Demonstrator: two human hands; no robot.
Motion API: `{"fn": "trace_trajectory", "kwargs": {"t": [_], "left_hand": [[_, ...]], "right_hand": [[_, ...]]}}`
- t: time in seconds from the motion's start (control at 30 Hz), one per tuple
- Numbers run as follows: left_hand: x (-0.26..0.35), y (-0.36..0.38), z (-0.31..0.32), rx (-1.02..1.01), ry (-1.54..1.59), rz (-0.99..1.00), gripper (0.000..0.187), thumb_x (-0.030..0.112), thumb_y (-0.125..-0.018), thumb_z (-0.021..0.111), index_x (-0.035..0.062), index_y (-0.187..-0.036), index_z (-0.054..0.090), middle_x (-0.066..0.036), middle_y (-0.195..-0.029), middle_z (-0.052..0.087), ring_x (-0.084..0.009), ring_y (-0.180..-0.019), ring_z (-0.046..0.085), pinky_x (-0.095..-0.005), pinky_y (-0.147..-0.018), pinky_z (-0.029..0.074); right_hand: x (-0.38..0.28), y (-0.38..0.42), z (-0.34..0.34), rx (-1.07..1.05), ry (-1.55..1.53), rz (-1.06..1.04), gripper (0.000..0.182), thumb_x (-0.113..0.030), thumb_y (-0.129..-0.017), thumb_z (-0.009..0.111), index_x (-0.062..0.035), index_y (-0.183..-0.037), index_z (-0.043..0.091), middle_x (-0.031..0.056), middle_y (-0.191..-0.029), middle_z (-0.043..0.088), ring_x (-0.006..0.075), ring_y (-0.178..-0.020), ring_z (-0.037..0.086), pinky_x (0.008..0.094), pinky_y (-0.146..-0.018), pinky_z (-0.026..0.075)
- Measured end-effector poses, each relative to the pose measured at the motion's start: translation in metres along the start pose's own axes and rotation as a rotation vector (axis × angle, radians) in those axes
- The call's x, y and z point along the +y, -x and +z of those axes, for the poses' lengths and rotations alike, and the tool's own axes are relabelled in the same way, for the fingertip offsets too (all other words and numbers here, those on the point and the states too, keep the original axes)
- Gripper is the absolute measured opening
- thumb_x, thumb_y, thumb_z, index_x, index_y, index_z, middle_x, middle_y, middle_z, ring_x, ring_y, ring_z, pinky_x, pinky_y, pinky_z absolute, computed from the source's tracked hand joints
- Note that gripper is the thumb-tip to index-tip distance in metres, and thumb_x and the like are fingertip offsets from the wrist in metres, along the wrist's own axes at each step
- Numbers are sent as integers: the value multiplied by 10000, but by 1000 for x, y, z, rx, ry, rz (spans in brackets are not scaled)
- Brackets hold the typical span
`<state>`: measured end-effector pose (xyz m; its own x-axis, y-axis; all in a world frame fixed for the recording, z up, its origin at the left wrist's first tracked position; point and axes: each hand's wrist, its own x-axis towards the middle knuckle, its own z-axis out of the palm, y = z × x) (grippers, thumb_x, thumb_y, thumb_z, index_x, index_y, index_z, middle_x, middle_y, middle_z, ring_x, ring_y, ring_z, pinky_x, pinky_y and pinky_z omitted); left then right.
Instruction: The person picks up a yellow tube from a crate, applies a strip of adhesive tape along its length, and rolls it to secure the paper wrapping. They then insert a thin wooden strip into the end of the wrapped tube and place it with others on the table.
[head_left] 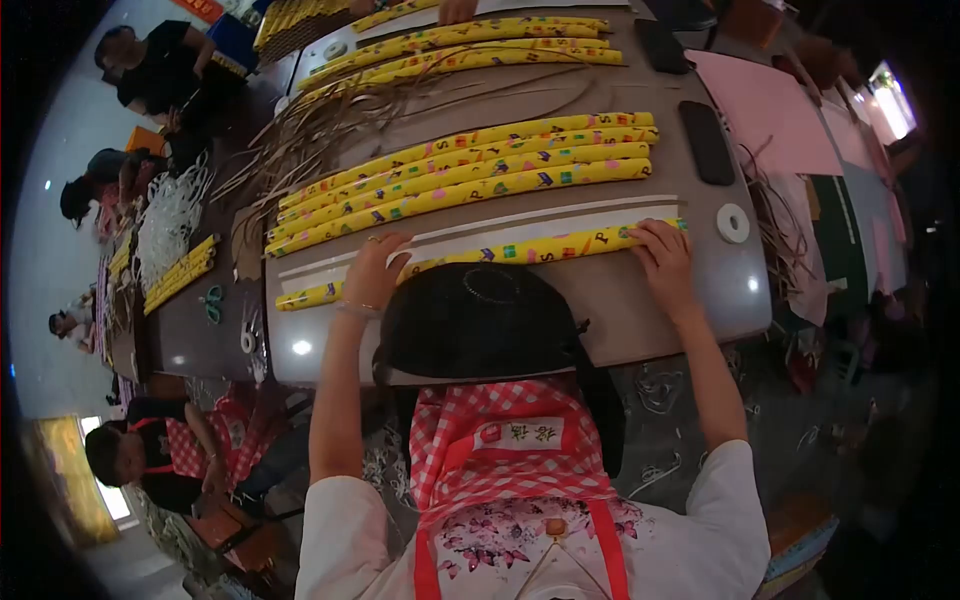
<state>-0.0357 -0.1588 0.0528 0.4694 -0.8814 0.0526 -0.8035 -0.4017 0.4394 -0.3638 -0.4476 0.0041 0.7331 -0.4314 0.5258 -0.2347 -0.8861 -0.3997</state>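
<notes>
A yellow patterned tube (540, 249) lies along the near side of the table, on or beside a white strip sheet (460, 228). My left hand (375, 272) rests on its left part with bent fingers. Near the tube's right end, my right hand (663, 258) lies over it with the fingertips on top. Part of the tube between the hands is hidden behind a black rounded object (475, 322). Just beyond the sheet, several more yellow tubes (470, 165) lie side by side.
Brown strips (320, 125) spread over the table's left part. A white tape roll (732, 223) and a dark flat object (706, 142) are at the right. More tubes (480, 55) lie at the far side. Other people sit at the left; a co-worker's hand (457, 11) shows at the top.
</notes>
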Motion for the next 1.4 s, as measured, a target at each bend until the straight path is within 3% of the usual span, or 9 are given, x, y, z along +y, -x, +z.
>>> {"fn": "trace_trajectory", "kwargs": {"t": [0.17, 0.47, 0.7, 0.83, 0.9, 0.97, 1.03, 1.17, 1.4], "left_hand": [[-48, 47, -26, -214, -92, -97, 500, 158, -762, 719, 127, -1229, 541, -122, -1237, 520, -312, -1041, 548, -385, -870, 462], [-57, 48, -10, -186, -273, -39, 356, 129, -720, 717, 90, -1056, 603, -92, -1054, 594, -283, -1007, 565, -382, -861, 473], [-57, 52, -9, -186, -279, -71, 404, 80, -715, 716, 71, -1094, 577, -109, -1084, 586, -291, -1039, 553, -384, -882, 465], [-39, 67, 7, 189, -309, -103, 410, 73, -735, 699, 55, -1116, 547, -153, -1057, 574, -327, -1020, 546, -398, -876, 460], [4, 77, 8, 863, -23, -324, 381, 78, -756, 683, 29, -1099, 524, -166, -981, 558, -316, -950, 555, -383, -818, 470], [18, 74, 12, 846, 291, -460, 306, 140, -813, 676, -8, -1032, 522, -131, -891, 541, -263, -877, 556, -350, -759, 470], [15, 62, 22, 859, 1521, -719, 317, 250, -852, 670, -14, -951, 524, -89, -826, 529, -209, -798, 548, -316, -735, 472], [17, 52, 1, 870, 1839, -789, 335, 331, -861, 656, 23, -885, 528, -50, -808, 533, -172, -734, 529, -323, -756, 481], [7, 37, 20, 994, 1837, -973, 469, 257, -882, 618, -61, -1184, 450, -157, -1088, 540, -306, -915, 583, -527, -723, 524]], "right_hand": [[-1, 1, -2, -52, 71, 15, 260, -126, -770, 670, -147, -1023, 611, 23, -1089, 565, 209, -1033, 528, 367, -881, 348], [-40, -55, -9, -501, 101, -95, 599, -281, -684, 762, -151, -1222, 530, 65, -1163, 528, 255, -1123, 478, 446, -996, 294], [-39, -66, 25, -675, -83, -114, 451, -165, -680, 756, -70, -1067, 546, 133, -1025, 528, 331, -1003, 509, 401, -852, 418], [-68, -85, 10, -499, 2, -151, 425, -133, -677, 749, -62, -1044, 547, 126, -980, 525, 335, -979, 512, 423, -817, 422], [-77, -93, 4, -463, 33, -180, 400, -132, -684, 742, -76, -1029, 546, 111, -984, 522, 328, -973, 515, 418, -799, 422], [-90, -98, -4, -346, 131, -298, 388, -131, -695, 733, -92, -1034, 547, 100, -981, 523, 317, -958, 521, 413, -792, 419], [-102, -99, -11, -320, 162, -331, 384, -132, -697, 731, -98, -1032, 547, 98, -975, 525, 309, -949, 524, 411, -791, 417], [-116, -89, -23, -204, 275, -427, 392, -132, -689, 728, -111, -1038, 551, 82, -965, 525, 282, -939, 529, 407, -785, 412], [-130, -38, -23, 18, 302, -489, 411, -141, -694, 711, -155, -1072, 551, 59, -938, 513, 248, -894, 536, 390, -750, 403]]}}
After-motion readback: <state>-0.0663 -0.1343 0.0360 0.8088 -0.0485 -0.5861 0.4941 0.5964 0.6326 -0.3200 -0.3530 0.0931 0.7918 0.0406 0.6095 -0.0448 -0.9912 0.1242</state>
